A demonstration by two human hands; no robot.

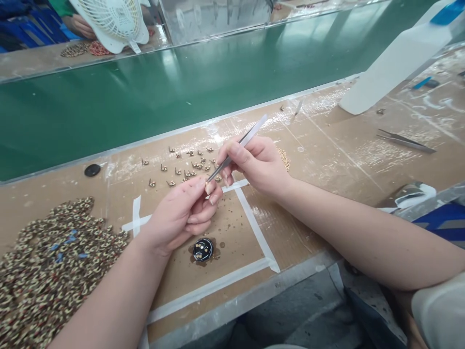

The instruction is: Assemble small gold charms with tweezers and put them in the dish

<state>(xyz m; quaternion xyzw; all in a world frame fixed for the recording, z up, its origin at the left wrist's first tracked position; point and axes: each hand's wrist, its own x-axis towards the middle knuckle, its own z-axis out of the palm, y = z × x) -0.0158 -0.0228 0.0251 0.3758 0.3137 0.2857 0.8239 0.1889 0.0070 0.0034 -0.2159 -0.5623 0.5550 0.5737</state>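
Note:
Tweezers [238, 148] are gripped in my right hand [256, 165], pointing down and left. Their tips meet the fingertips of my left hand [185, 211], which pinches a tiny piece too small to make out. Just below my left hand sits a small round black dish [202, 249] holding several pale beads in liquid. Behind my hands, several small metallic parts [187, 173] lie spread over the brown work surface. A cluster of tiny tan beads [284, 159] is partly hidden behind my right hand.
A large pile of small parts [54, 266] covers the left side. A black disc [92, 170] lies behind it. Second tweezers [407, 141] and a white bottle [392, 68] are at right. Beyond the green belt [145, 102], a person's hand [83, 25] is beside a white fan [116, 22].

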